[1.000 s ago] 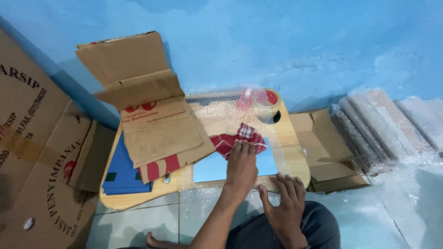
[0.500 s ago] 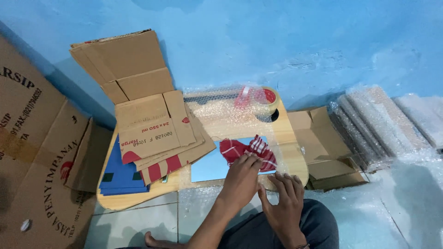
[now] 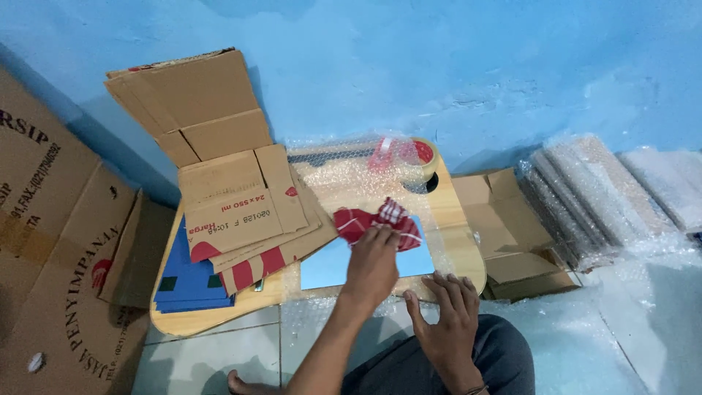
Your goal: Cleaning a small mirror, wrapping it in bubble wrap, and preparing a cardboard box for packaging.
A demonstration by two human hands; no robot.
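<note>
Both our hands lie flat and apart: our right hand (image 3: 447,316) presses the near edge of the wooden board (image 3: 461,241), our left hand (image 3: 373,265) rests fingers spread on the red checked packet (image 3: 376,219), whose long axis runs left-right under bubble wrap (image 3: 351,175); flattened cardboard (image 3: 241,212) lies left

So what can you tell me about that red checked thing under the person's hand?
The red checked item looks like a flat, soft piece in red and white plaid, seemingly wrapped in clear plastic. It lies on bubble wrap spread over a light wooden board, partly overlapping a pale blue sheet. The left hand presses its near edge with spread fingers; the right hand rests on the board's front rim.
</note>
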